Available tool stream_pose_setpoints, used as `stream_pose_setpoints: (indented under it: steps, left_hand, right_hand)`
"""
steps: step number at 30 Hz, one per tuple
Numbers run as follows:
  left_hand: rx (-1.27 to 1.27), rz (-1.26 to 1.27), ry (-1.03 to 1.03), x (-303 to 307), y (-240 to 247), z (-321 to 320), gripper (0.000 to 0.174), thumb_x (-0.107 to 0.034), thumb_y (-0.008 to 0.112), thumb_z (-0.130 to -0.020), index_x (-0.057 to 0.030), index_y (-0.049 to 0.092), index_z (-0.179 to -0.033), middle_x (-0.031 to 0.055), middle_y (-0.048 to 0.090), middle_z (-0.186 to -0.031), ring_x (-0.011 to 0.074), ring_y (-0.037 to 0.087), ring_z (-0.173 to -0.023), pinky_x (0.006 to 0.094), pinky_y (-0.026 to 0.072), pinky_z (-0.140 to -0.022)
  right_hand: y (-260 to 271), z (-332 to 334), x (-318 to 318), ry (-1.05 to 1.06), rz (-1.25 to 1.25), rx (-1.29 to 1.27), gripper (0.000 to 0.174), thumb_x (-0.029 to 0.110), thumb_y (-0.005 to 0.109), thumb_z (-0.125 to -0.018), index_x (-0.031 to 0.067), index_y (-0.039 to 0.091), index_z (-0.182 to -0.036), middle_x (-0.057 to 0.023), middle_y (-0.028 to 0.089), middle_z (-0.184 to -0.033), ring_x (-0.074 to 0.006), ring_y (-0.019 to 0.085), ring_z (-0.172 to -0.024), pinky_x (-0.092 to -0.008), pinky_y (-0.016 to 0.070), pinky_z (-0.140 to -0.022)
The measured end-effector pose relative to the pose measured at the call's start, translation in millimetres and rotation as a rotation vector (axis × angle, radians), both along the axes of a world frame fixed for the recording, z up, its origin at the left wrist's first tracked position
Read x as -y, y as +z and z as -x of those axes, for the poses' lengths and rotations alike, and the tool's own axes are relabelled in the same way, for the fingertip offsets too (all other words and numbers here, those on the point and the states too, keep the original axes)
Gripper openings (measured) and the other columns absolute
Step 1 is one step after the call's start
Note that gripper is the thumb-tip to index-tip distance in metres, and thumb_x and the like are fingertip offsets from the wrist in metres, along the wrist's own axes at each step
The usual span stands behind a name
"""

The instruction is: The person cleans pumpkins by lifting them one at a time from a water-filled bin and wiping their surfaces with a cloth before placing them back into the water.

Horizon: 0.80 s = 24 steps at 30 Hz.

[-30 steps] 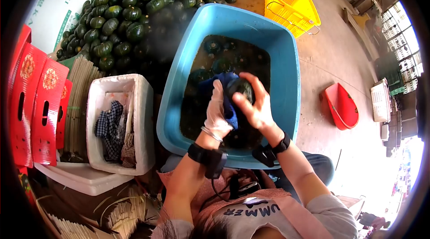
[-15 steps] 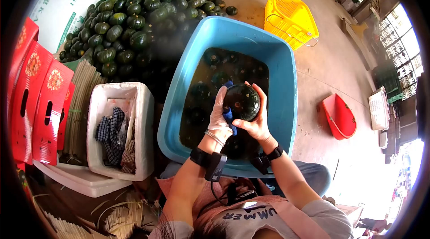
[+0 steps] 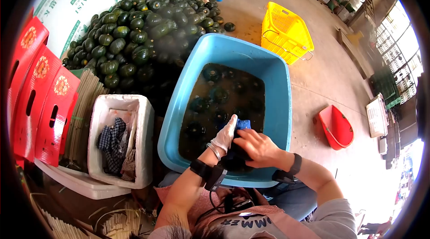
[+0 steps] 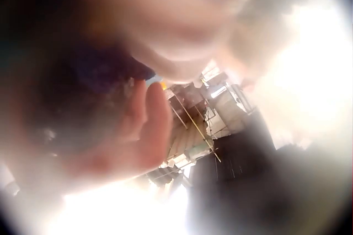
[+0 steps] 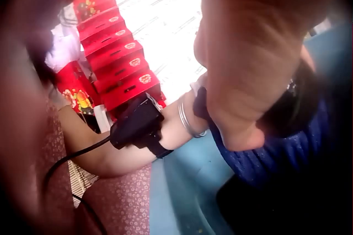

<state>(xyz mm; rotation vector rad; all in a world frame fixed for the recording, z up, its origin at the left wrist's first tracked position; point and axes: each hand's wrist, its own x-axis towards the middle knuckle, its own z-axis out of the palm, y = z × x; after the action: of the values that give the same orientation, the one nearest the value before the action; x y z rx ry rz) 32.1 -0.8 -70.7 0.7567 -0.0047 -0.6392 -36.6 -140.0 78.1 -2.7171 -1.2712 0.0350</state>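
Observation:
Over the near part of a blue tub (image 3: 277,86) of murky water, both hands work at one dark green kabocha squash (image 5: 295,105). The left hand (image 3: 223,137), in a thin whitish glove, holds a wet blue cloth (image 3: 243,125) against the squash from the left, its thumb side pointing up. From the right, the bare right hand (image 3: 260,148) grips the squash with bent fingers, covering most of it in the head view. The right wrist view shows the blue cloth (image 5: 265,160) wrapped under the squash. More squashes (image 3: 219,94) sit in the water.
A large squash heap (image 3: 121,37) lies beyond the tub at left. A white foam box (image 3: 145,140) with checked cloths and red cartons (image 3: 49,109) stand at left. On the floor at right are a yellow basket (image 3: 286,28) and a red basin (image 3: 336,127).
The squash, earlier held up facing the camera, is now turned and mostly covered by the hands. The right hand has swung over its near side, elbow out. The head view has tilted upward.

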Motion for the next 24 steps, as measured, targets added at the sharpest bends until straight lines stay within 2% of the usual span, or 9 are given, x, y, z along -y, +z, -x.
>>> stream_pose_setpoints:
  steps: [1,2,6,10,14,15,17,22,24]
  left_hand:
    - [-0.431,0.231,-0.164,-9,34,4,0.047,-0.046,0.045,-0.099,-0.0074,0.056,-0.124,0.0018,0.06,-0.121,0.0156,0.057,-0.105,0.0316,0.0446,-0.096]
    - [-0.386,-0.044,0.232,-3,53,9,0.047,-0.047,0.05,-0.095,-0.0089,0.058,-0.121,0.0053,0.061,-0.12,0.0188,0.058,-0.105,0.0341,0.0448,-0.096]
    - [-0.526,-0.131,0.226,-32,90,4,0.058,-0.056,0.052,-0.09,-0.0079,0.059,-0.122,0.0066,0.061,-0.121,0.0213,0.058,-0.106,0.035,0.0429,-0.099]
    - [-0.594,0.178,0.251,-31,48,-4,0.058,-0.058,0.043,-0.092,-0.0089,0.062,-0.115,0.0063,0.064,-0.116,0.0213,0.059,-0.103,0.0341,0.0438,-0.097]
    - [-0.646,0.224,0.296,-42,59,-8,0.061,-0.052,0.03,-0.094,-0.0049,0.062,-0.118,0.0118,0.065,-0.118,0.0286,0.06,-0.109,0.0405,0.0435,-0.1]
    - [-0.591,0.279,0.289,-50,58,-11,0.061,-0.051,0.031,-0.094,-0.0043,0.062,-0.118,0.0122,0.065,-0.117,0.0289,0.06,-0.109,0.0417,0.044,-0.099]
    - [-0.521,0.317,0.282,-66,62,-12,0.062,-0.053,0.033,-0.093,-0.003,0.062,-0.114,0.0116,0.066,-0.112,0.0274,0.06,-0.105,0.0404,0.0454,-0.095]
    - [-0.24,0.641,0.201,-89,111,-10,0.072,-0.06,0.049,-0.088,0.0007,0.053,-0.127,0.0166,0.058,-0.126,0.0324,0.055,-0.115,0.0462,0.0402,-0.104]
    - [-0.314,0.527,0.448,-83,95,-19,0.064,-0.055,0.048,-0.092,0.0003,0.054,-0.123,0.0152,0.06,-0.123,0.0309,0.057,-0.113,0.0438,0.044,-0.1]
  right_hand:
    - [-4,8,5,-0.226,-0.251,-0.19,0.076,0.017,0.079,-0.061,0.0032,0.045,-0.128,-0.0196,0.051,-0.121,-0.0364,0.055,-0.109,-0.0422,0.0511,-0.083]
    - [-8,13,13,-0.449,-0.5,-0.38,0.07,0.017,0.077,-0.066,0.0052,0.046,-0.128,-0.0183,0.053,-0.121,-0.0364,0.055,-0.11,-0.0427,0.0512,-0.086]
    - [-67,11,82,-1.502,-1.156,-1.8,0.048,0.02,0.071,-0.078,0.0076,0.052,-0.121,-0.0141,0.062,-0.111,-0.033,0.063,-0.101,-0.0603,0.0515,-0.084]
    - [-53,-50,60,-1.501,-1.22,-1.503,0.039,0.026,0.069,-0.084,0.0108,0.055,-0.117,-0.0119,0.062,-0.113,-0.0315,0.061,-0.104,-0.0594,0.0516,-0.084]
    - [-8,-148,-8,-0.376,-1.777,-1.365,0.053,0.048,0.052,-0.095,0.0194,0.041,-0.139,-0.0125,0.047,-0.138,-0.0317,0.048,-0.126,-0.0478,0.0366,-0.107]
    - [1,-159,-18,-0.221,-1.723,-1.122,0.06,0.041,0.051,-0.098,0.0198,0.028,-0.148,-0.0162,0.042,-0.143,-0.0329,0.047,-0.127,-0.0461,0.0355,-0.108]
    - [3,-169,-22,-0.619,-1.34,-0.701,0.085,0.034,0.067,-0.09,0.0095,0.014,-0.152,-0.0178,0.04,-0.144,-0.0294,0.049,-0.124,-0.0408,0.0382,-0.103]
    - [-151,-158,63,-1.053,-0.205,-0.844,0.07,0.035,0.079,-0.073,0.0006,0.053,-0.128,-0.0157,0.06,-0.122,-0.0276,0.055,-0.117,-0.0335,0.0461,-0.094]
    - [-178,-131,73,-1.032,0.049,-0.762,0.087,0.036,0.085,-0.063,0.0039,0.047,-0.134,-0.018,0.055,-0.128,-0.0329,0.051,-0.123,-0.0372,0.0449,-0.098]
